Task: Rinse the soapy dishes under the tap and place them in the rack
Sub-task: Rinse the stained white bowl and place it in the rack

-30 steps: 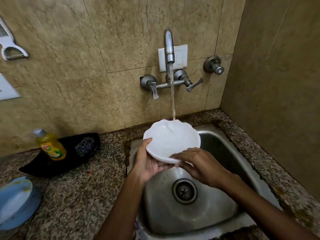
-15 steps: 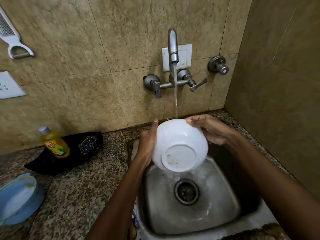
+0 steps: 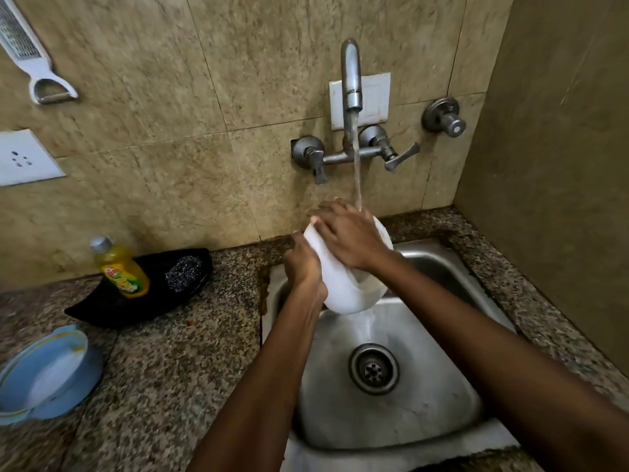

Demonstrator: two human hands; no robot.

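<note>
Right hand (image 3: 350, 238) lies flat-fingered across white bowl (image 3: 343, 287), rubbing; left hand (image 3: 303, 267) grips its rim over sink (image 3: 439, 264). Recommend rotating bowl fully beneath tap (image 3: 351, 80) stream.

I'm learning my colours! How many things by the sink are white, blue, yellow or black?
White: 1, the round white bowl under the tap
Blue: 1, the blue plastic dish
Yellow: 1, the yellow soap bottle
Black: 1, the black boat-shaped tray
Total: 4
</note>
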